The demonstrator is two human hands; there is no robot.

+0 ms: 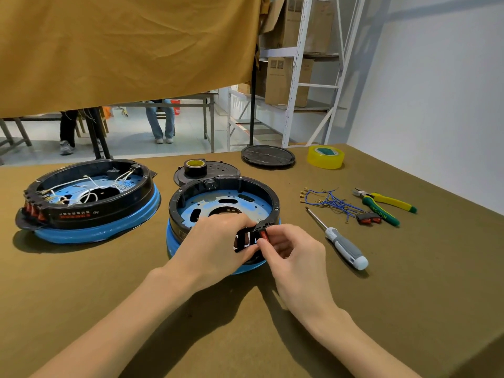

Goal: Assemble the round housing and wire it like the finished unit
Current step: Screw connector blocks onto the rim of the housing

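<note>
The unwired round housing (223, 197), a black ring on a blue base, sits in the middle of the table. My left hand (218, 241) grips its near rim at the black switch frame (245, 237). My right hand (289, 249) pinches a small red rocker switch (263, 235) at the frame's right slot. The finished unit (90, 197) with white wires and red switches stands to the left. A bundle of blue wires (330, 200) and another red switch (368, 219) lie to the right.
A grey-handled screwdriver (341, 241) and yellow-green pliers (381, 203) lie right of the housing. Behind it are a black tape roll (195, 167) on a dark plate, a round black lid (268, 156) and a yellow tape roll (326, 156). Shelving stands beyond the table.
</note>
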